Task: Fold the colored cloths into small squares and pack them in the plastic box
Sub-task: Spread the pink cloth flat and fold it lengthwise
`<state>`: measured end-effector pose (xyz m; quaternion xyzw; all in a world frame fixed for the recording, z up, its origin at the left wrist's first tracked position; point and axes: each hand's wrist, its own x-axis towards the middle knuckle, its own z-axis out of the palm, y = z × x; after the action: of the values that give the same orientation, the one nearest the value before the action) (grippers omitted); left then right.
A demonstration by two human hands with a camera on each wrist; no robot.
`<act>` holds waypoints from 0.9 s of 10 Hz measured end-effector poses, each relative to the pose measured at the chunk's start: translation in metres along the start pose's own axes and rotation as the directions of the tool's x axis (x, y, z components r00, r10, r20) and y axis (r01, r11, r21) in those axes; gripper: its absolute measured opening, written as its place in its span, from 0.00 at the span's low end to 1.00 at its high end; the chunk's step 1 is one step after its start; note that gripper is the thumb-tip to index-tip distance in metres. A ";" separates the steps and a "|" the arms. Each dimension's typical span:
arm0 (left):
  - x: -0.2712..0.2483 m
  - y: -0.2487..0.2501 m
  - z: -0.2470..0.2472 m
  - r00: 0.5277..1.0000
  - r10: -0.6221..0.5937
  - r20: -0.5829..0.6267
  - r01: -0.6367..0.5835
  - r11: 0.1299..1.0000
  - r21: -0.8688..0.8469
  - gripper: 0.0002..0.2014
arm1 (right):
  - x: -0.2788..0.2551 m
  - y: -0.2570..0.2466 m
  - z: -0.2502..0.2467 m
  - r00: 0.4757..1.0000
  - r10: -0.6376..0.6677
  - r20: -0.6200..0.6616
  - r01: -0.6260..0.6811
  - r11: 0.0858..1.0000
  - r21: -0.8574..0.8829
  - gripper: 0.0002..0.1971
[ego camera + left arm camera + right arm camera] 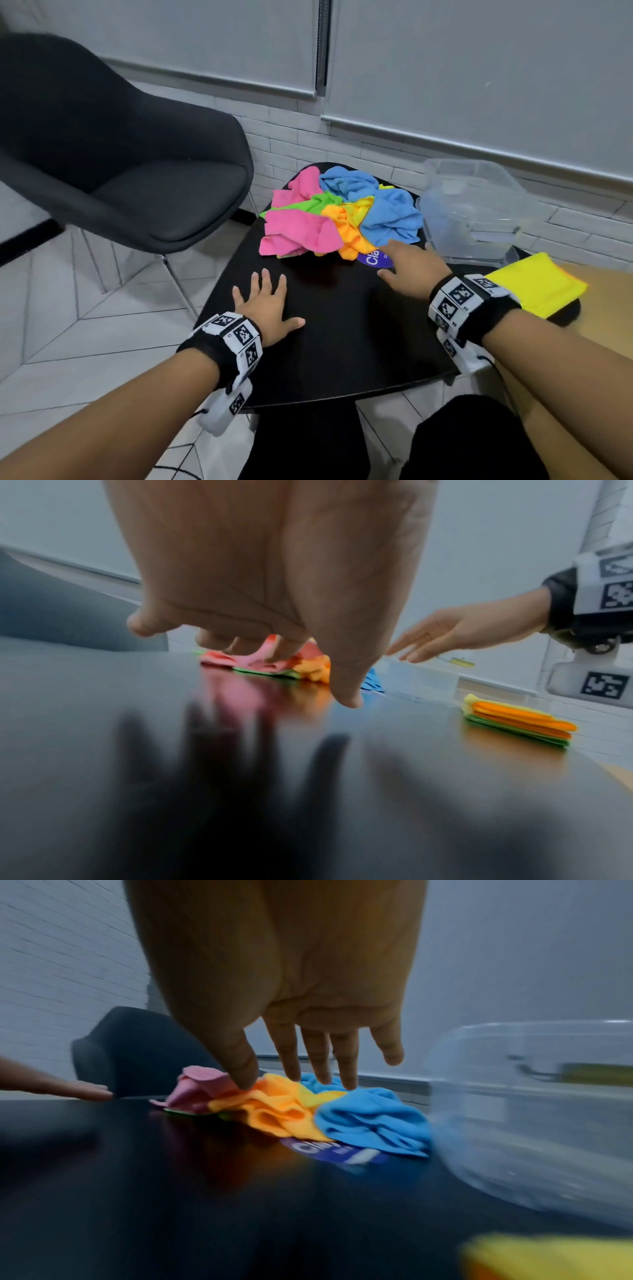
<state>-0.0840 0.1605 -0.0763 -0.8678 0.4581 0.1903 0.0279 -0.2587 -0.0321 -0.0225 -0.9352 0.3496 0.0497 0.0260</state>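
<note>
On black table (342, 325), crumpled multicoloured cloths (339, 212), untouched

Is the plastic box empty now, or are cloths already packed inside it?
Empty, it seems: through the clear plastic box no cloth colour shows inside; the folded stack lies outside.

Even, soft light fills the room. My wrist views are blurred and dim, the glossy table (411, 750) mirroring colours. Edges bend.
</note>
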 end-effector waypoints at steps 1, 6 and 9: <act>-0.003 -0.024 0.002 1.000 0.007 0.015 -0.007 1.000 -0.001 0.48 | 0.017 -0.046 0.000 0.991 -0.119 -0.057 0.118 0.993 -0.014 0.25; 0.000 -0.043 0.013 0.997 0.043 0.061 -0.040 0.997 -0.062 0.49 | 0.060 -0.123 0.016 0.979 -0.201 0.033 0.203 0.966 -0.159 0.26; 0.002 -0.045 0.014 0.998 0.045 0.048 -0.041 0.997 -0.071 0.49 | 0.044 -0.124 0.011 0.949 -0.279 -0.149 0.304 0.935 0.183 0.13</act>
<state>-0.0512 0.1887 -0.0959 -0.8532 0.4689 0.2284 0.0046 -0.1447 0.0340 -0.0362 -0.9704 0.2111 -0.0475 0.1074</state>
